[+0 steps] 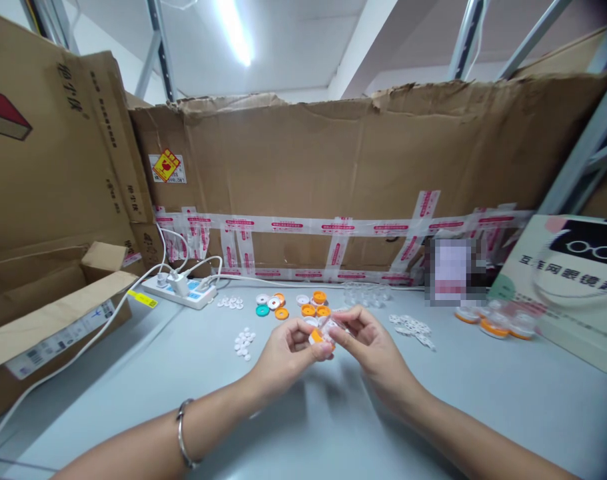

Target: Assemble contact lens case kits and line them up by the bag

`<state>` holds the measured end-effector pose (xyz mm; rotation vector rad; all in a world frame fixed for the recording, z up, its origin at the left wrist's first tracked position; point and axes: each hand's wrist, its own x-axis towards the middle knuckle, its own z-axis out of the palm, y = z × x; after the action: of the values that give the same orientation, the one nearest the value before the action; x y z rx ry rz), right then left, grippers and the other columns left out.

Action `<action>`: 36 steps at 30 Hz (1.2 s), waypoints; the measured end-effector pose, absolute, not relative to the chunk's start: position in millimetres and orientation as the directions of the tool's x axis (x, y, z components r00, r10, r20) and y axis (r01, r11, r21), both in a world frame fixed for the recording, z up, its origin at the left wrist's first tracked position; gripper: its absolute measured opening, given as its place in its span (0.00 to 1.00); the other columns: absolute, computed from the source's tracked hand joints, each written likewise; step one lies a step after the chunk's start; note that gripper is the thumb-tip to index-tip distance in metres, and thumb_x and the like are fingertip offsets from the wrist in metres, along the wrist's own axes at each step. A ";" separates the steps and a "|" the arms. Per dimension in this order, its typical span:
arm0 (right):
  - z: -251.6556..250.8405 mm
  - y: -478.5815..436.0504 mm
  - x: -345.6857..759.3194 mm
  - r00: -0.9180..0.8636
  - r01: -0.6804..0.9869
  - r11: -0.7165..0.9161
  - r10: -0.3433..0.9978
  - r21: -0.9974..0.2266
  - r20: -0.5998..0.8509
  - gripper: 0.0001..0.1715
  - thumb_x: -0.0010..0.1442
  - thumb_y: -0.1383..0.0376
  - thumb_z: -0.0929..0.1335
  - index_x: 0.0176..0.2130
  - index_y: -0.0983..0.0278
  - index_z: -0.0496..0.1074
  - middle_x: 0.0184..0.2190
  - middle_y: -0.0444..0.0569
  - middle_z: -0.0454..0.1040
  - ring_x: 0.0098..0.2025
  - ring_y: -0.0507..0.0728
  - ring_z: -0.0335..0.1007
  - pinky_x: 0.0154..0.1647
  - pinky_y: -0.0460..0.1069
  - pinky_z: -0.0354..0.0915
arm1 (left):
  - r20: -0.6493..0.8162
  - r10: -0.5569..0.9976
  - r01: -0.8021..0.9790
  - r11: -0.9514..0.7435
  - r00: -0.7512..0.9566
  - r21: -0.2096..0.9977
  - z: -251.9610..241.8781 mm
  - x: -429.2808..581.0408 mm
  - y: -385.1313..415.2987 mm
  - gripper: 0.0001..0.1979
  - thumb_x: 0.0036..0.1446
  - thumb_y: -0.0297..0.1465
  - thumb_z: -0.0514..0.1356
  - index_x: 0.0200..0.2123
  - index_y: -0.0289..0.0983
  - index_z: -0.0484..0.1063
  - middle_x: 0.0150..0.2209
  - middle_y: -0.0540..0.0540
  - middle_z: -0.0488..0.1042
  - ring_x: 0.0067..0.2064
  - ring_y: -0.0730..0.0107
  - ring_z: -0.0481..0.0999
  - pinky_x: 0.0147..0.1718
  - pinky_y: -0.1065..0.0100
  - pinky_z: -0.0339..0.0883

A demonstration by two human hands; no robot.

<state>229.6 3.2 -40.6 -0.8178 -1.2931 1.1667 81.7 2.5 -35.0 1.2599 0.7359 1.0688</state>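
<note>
Both my hands meet over the middle of the grey table [303, 427]. My left hand [286, 353] and my right hand [370, 347] pinch together a small clear round case with an orange lid [322, 335]. The fingers of both hands are closed on it. A metal bangle [183, 433] circles my left wrist. Just behind the hands lie orange, white and teal lids [296, 305]. Small white discs [244, 343] lie in a heap to the left of my left hand.
A white power strip [180, 291] with plugged cables sits at the back left. An open cardboard box [43, 320] stands left. Taped cardboard walls [333, 180] ring the table. Finished orange-lidded cases [493, 323] and a printed box [568, 287] are on the right; white parts [413, 328] lie nearby.
</note>
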 end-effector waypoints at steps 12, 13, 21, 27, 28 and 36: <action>-37.5 14.1 245.5 -0.288 0.139 0.380 0.899 -0.915 0.330 0.22 0.53 0.56 0.67 0.47 0.57 0.62 0.42 0.48 0.70 0.46 0.57 0.66 0.45 0.53 0.63 | 0.092 0.933 -0.122 -0.052 0.347 0.991 -34.1 75.5 9.4 0.18 0.39 0.38 0.68 0.28 0.33 0.66 0.28 0.47 0.74 0.31 0.70 0.74 0.36 0.66 0.65; -36.5 15.1 248.6 -0.312 0.209 0.419 0.885 -0.884 0.346 0.20 0.53 0.56 0.67 0.46 0.57 0.64 0.41 0.48 0.70 0.44 0.57 0.66 0.44 0.53 0.63 | 0.096 0.932 -0.116 -0.059 0.349 0.992 -35.4 75.1 10.3 0.18 0.39 0.38 0.67 0.28 0.33 0.66 0.28 0.47 0.74 0.32 0.70 0.74 0.36 0.66 0.65; -26.1 10.8 263.7 -0.544 0.490 0.708 0.704 -0.509 0.457 0.16 0.56 0.59 0.64 0.45 0.59 0.63 0.35 0.48 0.71 0.35 0.56 0.64 0.37 0.51 0.61 | 0.060 0.866 -0.076 -0.026 0.496 0.997 -37.2 71.2 13.0 0.20 0.39 0.40 0.67 0.28 0.33 0.63 0.27 0.47 0.72 0.30 0.70 0.73 0.33 0.66 0.64; -34.2 11.1 259.3 -0.507 0.594 0.663 0.749 -0.457 0.427 0.23 0.60 0.51 0.55 0.24 0.61 0.62 0.19 0.43 0.64 0.23 0.54 0.58 0.27 0.48 0.55 | 0.261 0.835 0.068 -0.334 0.485 0.940 -41.2 73.2 6.2 0.13 0.45 0.33 0.64 0.30 0.34 0.64 0.28 0.49 0.68 0.28 0.75 0.67 0.31 0.70 0.61; -34.5 10.4 258.7 -0.481 0.576 0.639 0.769 -0.510 0.421 0.23 0.60 0.49 0.54 0.26 0.61 0.63 0.20 0.43 0.65 0.24 0.54 0.59 0.27 0.48 0.55 | 0.256 0.841 0.067 -0.325 0.477 0.943 -41.5 73.4 6.3 0.13 0.45 0.34 0.64 0.30 0.34 0.63 0.28 0.49 0.68 0.28 0.75 0.67 0.31 0.70 0.61; -28.1 6.0 259.5 -0.487 0.587 0.615 0.788 -0.527 0.377 0.18 0.62 0.56 0.55 0.30 0.61 0.65 0.21 0.44 0.67 0.24 0.53 0.60 0.26 0.48 0.56 | 0.245 0.823 0.093 -0.337 0.512 0.937 -41.4 73.0 6.9 0.13 0.45 0.33 0.64 0.31 0.34 0.64 0.29 0.48 0.69 0.30 0.72 0.68 0.34 0.68 0.62</action>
<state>259.5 6.0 -28.1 -1.0769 -2.2435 0.4408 73.0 6.9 -41.4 1.7660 0.7717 0.9246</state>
